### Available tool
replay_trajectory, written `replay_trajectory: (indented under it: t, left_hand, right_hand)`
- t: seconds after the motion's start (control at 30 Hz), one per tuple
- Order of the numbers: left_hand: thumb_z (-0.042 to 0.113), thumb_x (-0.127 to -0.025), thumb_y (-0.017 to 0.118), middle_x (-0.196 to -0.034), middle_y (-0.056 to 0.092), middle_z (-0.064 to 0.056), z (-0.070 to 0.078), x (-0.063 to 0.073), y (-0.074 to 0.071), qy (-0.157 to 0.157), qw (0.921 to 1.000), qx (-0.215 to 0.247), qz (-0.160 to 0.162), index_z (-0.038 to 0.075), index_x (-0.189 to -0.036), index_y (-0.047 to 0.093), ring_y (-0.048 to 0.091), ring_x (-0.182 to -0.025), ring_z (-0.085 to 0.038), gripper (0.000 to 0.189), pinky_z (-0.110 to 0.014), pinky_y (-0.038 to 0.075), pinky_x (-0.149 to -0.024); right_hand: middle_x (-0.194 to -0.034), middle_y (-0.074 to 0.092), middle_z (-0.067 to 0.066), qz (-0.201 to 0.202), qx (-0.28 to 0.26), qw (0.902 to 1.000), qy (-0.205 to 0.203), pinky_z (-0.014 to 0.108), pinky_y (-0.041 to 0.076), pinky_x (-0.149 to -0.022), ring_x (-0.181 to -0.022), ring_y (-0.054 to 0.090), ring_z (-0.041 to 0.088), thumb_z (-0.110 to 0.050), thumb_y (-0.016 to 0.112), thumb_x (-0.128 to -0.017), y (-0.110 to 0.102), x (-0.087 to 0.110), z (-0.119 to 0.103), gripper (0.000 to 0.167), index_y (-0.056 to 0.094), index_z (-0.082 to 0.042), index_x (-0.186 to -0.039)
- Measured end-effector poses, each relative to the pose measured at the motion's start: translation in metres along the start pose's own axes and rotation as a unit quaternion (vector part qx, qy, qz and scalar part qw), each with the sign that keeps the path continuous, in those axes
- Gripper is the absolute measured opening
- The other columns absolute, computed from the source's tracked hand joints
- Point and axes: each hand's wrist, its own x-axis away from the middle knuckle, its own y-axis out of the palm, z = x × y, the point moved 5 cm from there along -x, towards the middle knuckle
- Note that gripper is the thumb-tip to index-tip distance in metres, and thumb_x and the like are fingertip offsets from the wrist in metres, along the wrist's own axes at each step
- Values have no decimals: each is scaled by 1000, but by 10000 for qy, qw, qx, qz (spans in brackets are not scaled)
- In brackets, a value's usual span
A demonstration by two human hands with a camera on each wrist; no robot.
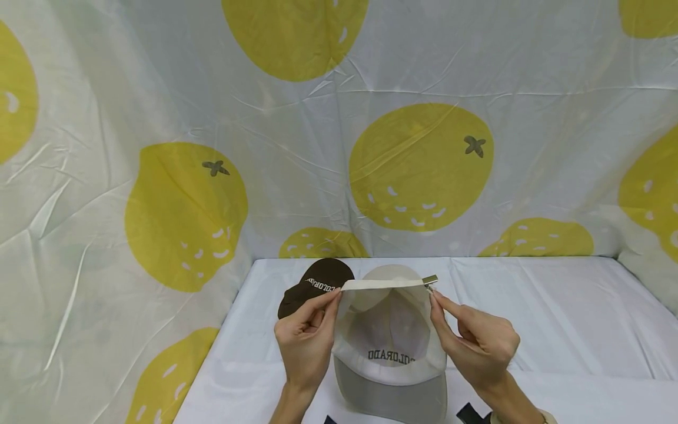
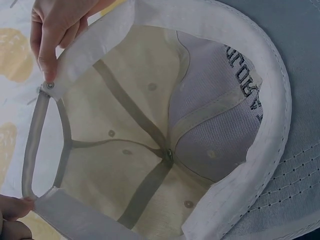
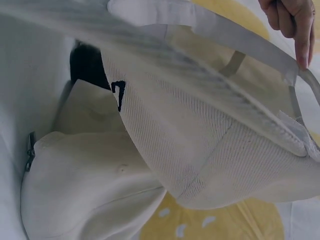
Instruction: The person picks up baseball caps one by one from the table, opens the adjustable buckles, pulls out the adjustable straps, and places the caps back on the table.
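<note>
Between my hands hangs an off-white baseball cap point(image 1: 436, 353), its open inside toward me and its grey-looking brim point(image 1: 392, 391) pointing down. COLORADO shows mirrored through its front. My left hand point(image 1: 307, 335) pinches one end of the back strap point(image 1: 384, 284). At the strap's other end, my right hand point(image 1: 477, 341) pinches the band close to a metal buckle point(image 1: 431, 280). In the left wrist view, the left fingers point(image 2: 12, 212) are low and the right hand point(image 2: 62, 30) is at the top. The right wrist view shows the left hand point(image 3: 295, 25) but not the right.
A dark brown COLORADO cap point(image 1: 325, 274) lies behind my left hand on the white-covered table point(image 1: 529, 312). Another off-white cap point(image 3: 90, 185) with a metal buckle appears behind the held one. A lemon-print cloth point(image 1: 296, 135) hangs at the back and left.
</note>
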Motion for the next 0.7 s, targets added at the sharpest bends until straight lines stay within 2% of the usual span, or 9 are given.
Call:
replay_trajectory:
  t: [0.17,0.27,0.4,0.5,0.63,0.7]
  left_hand:
    - [-25,-77,75,-44,54,-7,-1,0,-1,-93,9999,116,-28,-11,-90,78,15,-42,-7,19,-13,16,-39]
    - [-25,-77,74,-46,55,-10,-2,-1,-1,-147,9997,177,-34,-13,-90,77,15,-43,-6,18,-13,16,-39]
    - [-27,-77,73,-62,70,-20,-3,-1,-2,-234,9995,212,-47,-12,-91,77,35,-47,5,21,-9,34,-43]
    - [-28,-77,73,-74,74,-26,-4,-1,-2,-276,9993,251,-63,-12,-91,77,42,-49,6,22,-10,38,-45]
    - [-26,-78,74,-63,70,-23,-4,-1,-2,-306,9992,253,-68,-12,-91,77,21,-42,-4,19,-14,23,-38]
    - [-24,-79,74,-55,65,-18,-4,0,-2,-315,9993,208,-57,-12,-91,77,17,-41,-8,18,-16,18,-38]
  right_hand:
    - [-45,19,-7,-6,-7,9999,156,9,7,-54,-52,10,1,-5,78,-87,0,2,2,28,75,14,-66]
    - [-45,20,-7,-17,-26,9997,243,8,8,-54,-52,10,1,-6,78,-86,-1,2,3,28,75,14,-67]
    - [-44,20,-7,-32,-25,9994,335,8,8,-54,-51,10,1,-5,79,-86,-1,3,4,27,75,14,-68]
    - [-44,20,-7,-39,-23,9992,404,7,8,-54,-51,10,1,-4,79,-85,-2,2,4,25,75,14,-68]
    - [-43,21,-7,-48,-32,9988,478,7,8,-54,-51,10,0,-3,79,-84,-2,2,4,22,76,14,-69]
    - [-43,21,-7,-48,-27,9987,509,7,8,-54,-51,10,0,-2,79,-83,-2,2,4,21,76,14,-70]
